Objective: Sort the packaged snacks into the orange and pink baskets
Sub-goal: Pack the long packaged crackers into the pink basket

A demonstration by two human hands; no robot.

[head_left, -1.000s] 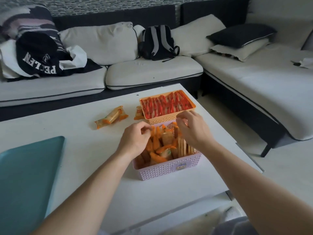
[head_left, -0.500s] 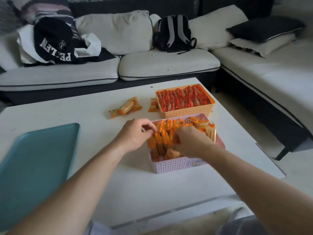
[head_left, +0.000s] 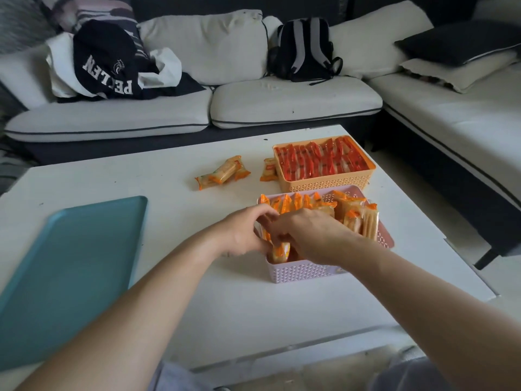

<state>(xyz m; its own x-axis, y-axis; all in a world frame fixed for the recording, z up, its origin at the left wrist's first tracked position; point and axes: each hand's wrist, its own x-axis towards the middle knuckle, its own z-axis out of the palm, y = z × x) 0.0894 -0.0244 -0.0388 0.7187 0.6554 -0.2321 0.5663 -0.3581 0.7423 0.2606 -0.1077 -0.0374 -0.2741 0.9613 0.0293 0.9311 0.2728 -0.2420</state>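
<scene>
Both hands, left (head_left: pixel 243 235) and right (head_left: pixel 310 235), pinched orange snack packets (head_left: pixel 279 251) standing at the pink basket's (head_left: pixel 304 273) left end.

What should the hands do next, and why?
Probably lift the left hand out and fetch the loose packets on the table. They're orange like those in the pink basket, and still lie outside it.

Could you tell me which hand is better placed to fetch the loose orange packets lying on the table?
Left, probably. The left hand sits at the pink basket's left edge, nearer the loose orange packets; the right hand is over the basket and would cross it.
</scene>
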